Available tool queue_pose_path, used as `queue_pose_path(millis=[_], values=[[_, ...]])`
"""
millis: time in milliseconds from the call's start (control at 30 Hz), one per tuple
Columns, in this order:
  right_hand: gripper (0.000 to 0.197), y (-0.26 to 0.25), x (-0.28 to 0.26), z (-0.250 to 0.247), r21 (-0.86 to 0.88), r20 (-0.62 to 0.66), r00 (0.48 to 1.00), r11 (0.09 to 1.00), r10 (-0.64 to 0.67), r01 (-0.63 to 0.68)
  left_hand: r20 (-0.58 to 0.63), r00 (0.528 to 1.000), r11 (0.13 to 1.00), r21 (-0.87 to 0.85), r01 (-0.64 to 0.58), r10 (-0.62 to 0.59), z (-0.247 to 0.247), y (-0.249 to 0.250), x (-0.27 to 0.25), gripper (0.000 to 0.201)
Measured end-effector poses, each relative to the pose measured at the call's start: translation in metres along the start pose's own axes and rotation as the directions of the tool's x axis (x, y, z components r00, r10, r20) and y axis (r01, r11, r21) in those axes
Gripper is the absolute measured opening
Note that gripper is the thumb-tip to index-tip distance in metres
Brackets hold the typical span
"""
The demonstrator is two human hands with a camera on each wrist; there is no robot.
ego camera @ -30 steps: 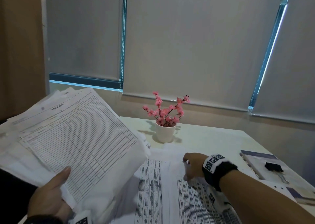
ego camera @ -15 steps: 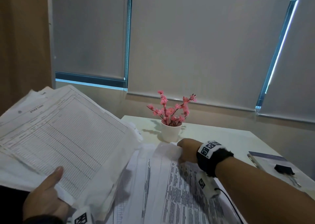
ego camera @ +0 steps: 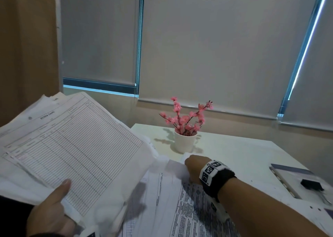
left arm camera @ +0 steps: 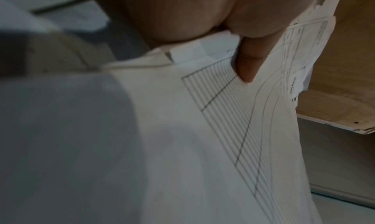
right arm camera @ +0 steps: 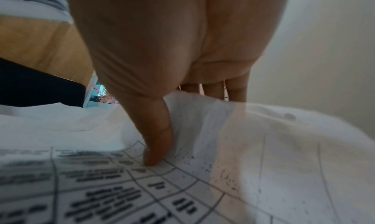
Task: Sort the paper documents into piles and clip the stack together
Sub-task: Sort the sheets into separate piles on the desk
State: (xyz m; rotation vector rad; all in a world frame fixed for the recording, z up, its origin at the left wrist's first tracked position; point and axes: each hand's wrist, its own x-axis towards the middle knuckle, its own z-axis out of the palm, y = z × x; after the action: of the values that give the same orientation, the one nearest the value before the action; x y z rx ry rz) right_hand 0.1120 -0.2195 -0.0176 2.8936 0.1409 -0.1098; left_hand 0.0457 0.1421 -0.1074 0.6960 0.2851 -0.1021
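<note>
My left hand (ego camera: 52,213) grips a thick stack of papers (ego camera: 72,152) lifted off the table at the left, thumb (left arm camera: 249,62) on top of a lined "stock card" form (left arm camera: 243,131). My right hand (ego camera: 195,168) reaches across the printed sheets (ego camera: 189,209) that lie on the table and pinches the far edge of the top sheet (right arm camera: 202,123), thumb (right arm camera: 158,144) on top and fingers behind it. A black binder clip (ego camera: 311,184) lies on a notebook at the right.
A white pot with pink blossoms (ego camera: 185,134) stands just beyond my right hand. A spiral notebook (ego camera: 295,180) lies at the white table's (ego camera: 243,153) right edge. Closed roller blinds fill the wall behind, and a brown curtain hangs at the left.
My right hand slid away from me along the printed sheets toward the flower pot and took hold of the sheet's far edge. The held stack shifted slightly left.
</note>
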Motion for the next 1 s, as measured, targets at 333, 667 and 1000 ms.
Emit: queue_pose_path(millis=[333,667,1000], values=[[0.024,0.023,-0.049,-0.024,0.206,-0.018,1.000,0.978,0.000,0.003,-0.181,0.933,0.950,0.102,-0.297,0.311,0.024,-0.002,-0.009,0.014],[0.018,0.058,-0.153,-0.090,0.269,-0.127,0.987,0.954,-0.102,0.134,-0.270,0.813,0.812,0.457,-0.363,0.515,0.060,0.021,-0.056,0.076],[0.015,0.065,-0.210,-0.158,0.167,-0.561,0.799,0.915,-0.218,0.367,0.167,0.806,0.547,0.655,-0.521,0.567,0.151,0.010,-0.103,0.026]])
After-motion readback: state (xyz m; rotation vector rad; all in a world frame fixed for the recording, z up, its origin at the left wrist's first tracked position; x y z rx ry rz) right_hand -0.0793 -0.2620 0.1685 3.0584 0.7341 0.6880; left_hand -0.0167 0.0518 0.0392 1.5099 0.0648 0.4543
